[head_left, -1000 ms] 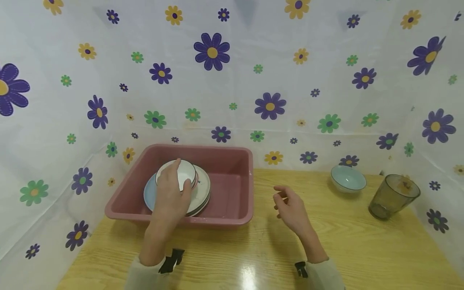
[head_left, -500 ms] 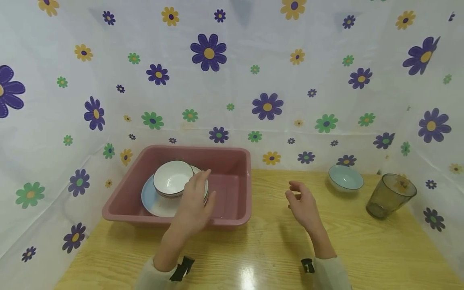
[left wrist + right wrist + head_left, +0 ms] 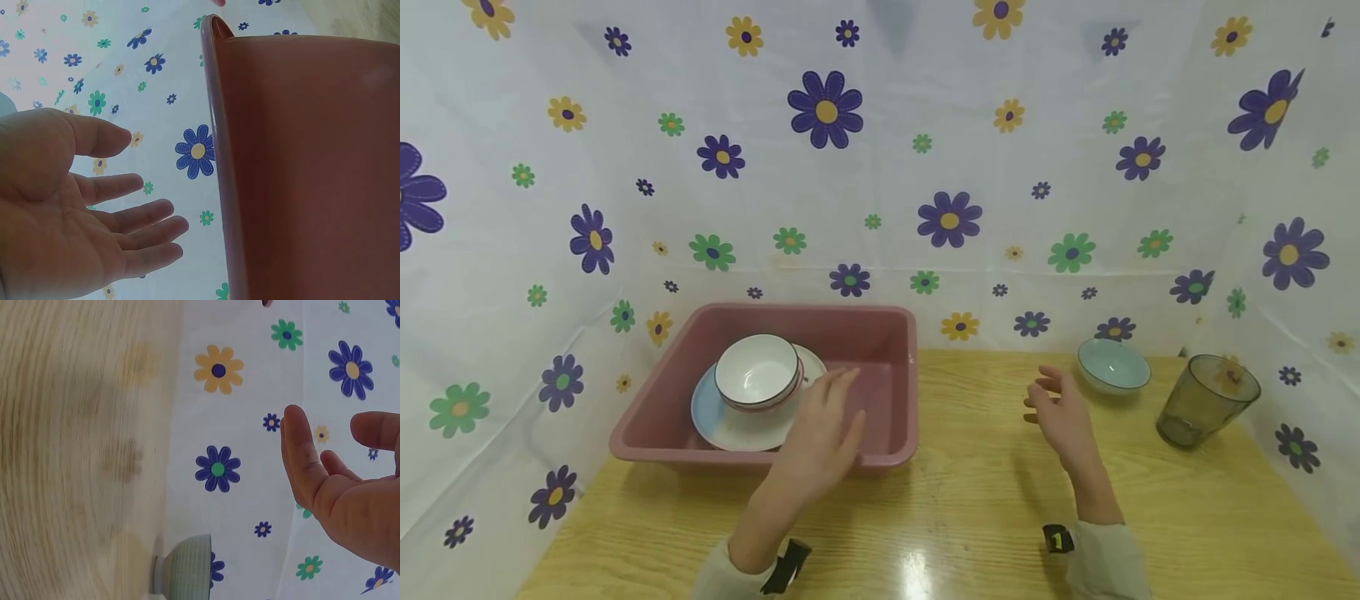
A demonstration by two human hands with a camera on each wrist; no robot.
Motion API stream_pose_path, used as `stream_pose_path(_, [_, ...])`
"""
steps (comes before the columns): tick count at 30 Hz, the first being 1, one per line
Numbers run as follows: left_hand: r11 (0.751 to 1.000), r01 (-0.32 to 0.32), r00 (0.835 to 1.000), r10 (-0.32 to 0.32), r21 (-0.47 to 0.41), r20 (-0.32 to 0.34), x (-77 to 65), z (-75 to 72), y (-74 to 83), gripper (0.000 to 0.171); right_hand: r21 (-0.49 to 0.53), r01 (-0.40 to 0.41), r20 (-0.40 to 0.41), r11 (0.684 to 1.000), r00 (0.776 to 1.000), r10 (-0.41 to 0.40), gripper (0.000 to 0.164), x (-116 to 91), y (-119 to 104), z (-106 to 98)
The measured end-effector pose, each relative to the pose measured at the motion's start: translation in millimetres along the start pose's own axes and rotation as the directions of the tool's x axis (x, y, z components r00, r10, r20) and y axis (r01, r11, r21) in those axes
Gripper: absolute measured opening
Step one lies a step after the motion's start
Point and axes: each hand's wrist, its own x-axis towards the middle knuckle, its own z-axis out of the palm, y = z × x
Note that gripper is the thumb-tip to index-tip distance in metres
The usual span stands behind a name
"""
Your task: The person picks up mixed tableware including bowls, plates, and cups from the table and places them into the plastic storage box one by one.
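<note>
My left hand (image 3: 817, 435) hovers over the front rim of a pink plastic basin (image 3: 880, 460), its fingers extended and holding nothing; the left wrist view shows its bare palm and spread fingers. Inside the basin, white bowls (image 3: 757, 371) are stacked on white plates (image 3: 752, 432), with a light-blue plate (image 3: 705, 410) edge showing at the left. Over the table, my right hand (image 3: 1066, 417) has loosely bent fingers with nothing in them. Just beyond it to the right stands a pale blue-green bowl (image 3: 1114, 367), which also shows at the bottom of the right wrist view.
A tinted drinking glass (image 3: 1206, 402) stands to the right of the bowl. Everything rests on a wooden table (image 3: 970, 517). A white curtain with printed flowers (image 3: 880, 167) encloses the back and both sides.
My left hand has withdrawn from above the stacked bowls, moving right and toward the basin's front rim. My right hand has shifted right, closer to the blue-green bowl. The dishes stay put.
</note>
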Motion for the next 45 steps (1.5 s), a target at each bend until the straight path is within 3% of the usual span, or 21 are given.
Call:
stream_pose_path(10, [1.000, -0.013, 1.000, 0.013, 0.017, 0.006, -1.3, 1.1, 3.9, 0.047, 0.124, -0.099, -0.049, 0.987, 0.993, 0.105, 0.062, 11, 5, -18])
stream_pose_path(17, [0.999, -0.041, 0.999, 0.041, 0.032, 0.007, -3.1, 2.3, 6.2, 0.045, 0.277, -0.185, -0.104, 0.943, 0.970, 0.221, 0.067, 21, 15, -25])
stream_pose_path(25, [0.998, -0.048, 0.999, 0.046, 0.048, 0.029, -4.5, 3.6, 10.6, 0.045, 0.504, -0.198, -0.151, 0.841, 0.938, 0.312, 0.078, 22, 24, -35])
stream_pose_path(38, [0.987, -0.158, 0.987, 0.157, 0.031, 0.020, -7.6, 6.2, 15.1, 0.039, 0.659, -0.268, -0.054, 0.703, 0.915, 0.400, 0.069, 36, 41, -48])
stream_pose_path(42, [0.978, -0.209, 0.978, 0.209, 0.008, 0.027, -8.7, 7.2, 19.3, 0.036, 0.706, -0.299, -0.015, 0.642, 0.900, 0.436, 0.068, 39, 43, -53])
stream_pose_path(45, [0.969, -0.245, 0.969, 0.246, -0.022, 0.034, -9.5, 9.1, 23.3, 0.035, 0.753, -0.320, 0.017, 0.574, 0.883, 0.470, 0.067, 44, 45, -57])
